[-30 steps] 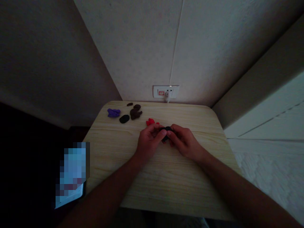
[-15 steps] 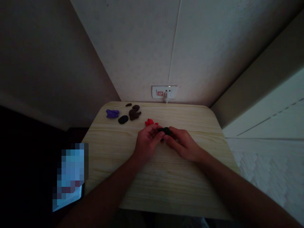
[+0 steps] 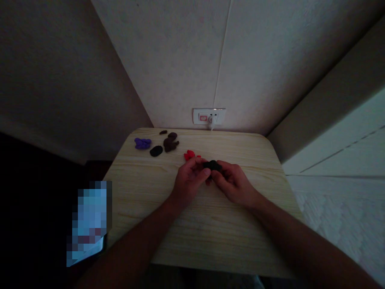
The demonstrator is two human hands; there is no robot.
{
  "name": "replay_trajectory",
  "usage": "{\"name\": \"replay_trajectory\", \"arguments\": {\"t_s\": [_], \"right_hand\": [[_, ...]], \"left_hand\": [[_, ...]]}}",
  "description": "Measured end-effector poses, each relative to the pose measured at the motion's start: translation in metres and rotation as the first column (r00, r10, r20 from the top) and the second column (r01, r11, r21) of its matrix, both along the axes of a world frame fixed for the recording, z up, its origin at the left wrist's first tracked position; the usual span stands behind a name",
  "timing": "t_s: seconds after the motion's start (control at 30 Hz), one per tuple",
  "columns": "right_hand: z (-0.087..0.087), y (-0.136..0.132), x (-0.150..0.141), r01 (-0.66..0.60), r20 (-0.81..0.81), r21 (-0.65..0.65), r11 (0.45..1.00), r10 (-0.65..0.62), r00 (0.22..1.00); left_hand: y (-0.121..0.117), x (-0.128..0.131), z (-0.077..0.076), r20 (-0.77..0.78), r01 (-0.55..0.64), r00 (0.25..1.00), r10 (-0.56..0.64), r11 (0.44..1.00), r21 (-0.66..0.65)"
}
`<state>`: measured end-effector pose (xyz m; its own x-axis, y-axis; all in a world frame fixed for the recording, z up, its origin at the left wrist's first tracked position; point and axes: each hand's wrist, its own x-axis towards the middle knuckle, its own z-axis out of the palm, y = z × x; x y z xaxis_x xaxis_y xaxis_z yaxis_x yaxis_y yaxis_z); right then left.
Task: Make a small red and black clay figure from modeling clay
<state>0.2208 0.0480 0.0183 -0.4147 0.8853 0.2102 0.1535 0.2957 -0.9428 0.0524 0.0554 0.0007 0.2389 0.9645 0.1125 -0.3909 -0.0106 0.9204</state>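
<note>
Between my two hands is a dark, nearly black lump of modelling clay (image 3: 213, 165). My left hand (image 3: 190, 180) pinches its left side, thumb on the near face. My right hand (image 3: 233, 182) grips the right side with thumb and bent fingers. Just beyond my left fingers lie red clay pieces (image 3: 189, 155). Farther left on the table are a flat black clay disc (image 3: 156, 151), brown clay lumps (image 3: 170, 144) and a purple clay lump (image 3: 142, 143). My fingers hide part of the held piece.
The pale wooden table (image 3: 186, 241) stands against the wall, its back corners rounded. A wall socket (image 3: 208, 117) with a white plug sits just above its back edge. A lit screen (image 3: 90, 220), partly blurred out, is at the left edge. White furniture (image 3: 339, 148) rises on the right.
Both hands have shifted slightly to the right with the dark clay, and more of it shows between my fingers. The pieces on the table have stayed in place.
</note>
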Motion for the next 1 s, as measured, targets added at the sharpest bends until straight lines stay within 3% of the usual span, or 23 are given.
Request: {"name": "replay_trajectory", "arguments": {"t_s": [0.2,0.37,0.6,0.8,1.0], "right_hand": [[-0.005,0.006,0.005,-0.031,-0.071,-0.044,0.999,0.027,0.997],[-0.005,0.007,0.004,-0.083,-0.006,-0.055,0.995,0.082,0.997],[-0.013,-0.001,-0.003,-0.033,-0.159,-0.228,0.973,-0.004,0.987],[-0.012,-0.002,-0.008,-0.016,-0.2,-0.287,0.958,-0.043,0.979],[-0.012,0.002,-0.004,-0.069,-0.202,-0.254,0.965,0.017,0.979]], "left_hand": [[-0.002,0.001,0.005,-0.1,0.11,0.989,-0.107,0.994,0.025],[-0.004,0.001,0.005,-0.151,0.059,0.988,-0.046,0.995,0.084],[-0.008,0.004,-0.001,-0.149,0.099,0.984,-0.101,0.995,-0.019],[-0.013,0.001,0.0,-0.248,0.091,0.965,-0.085,0.996,0.012],[-0.013,0.003,0.002,-0.281,0.035,0.96,-0.014,0.997,0.068]]}}
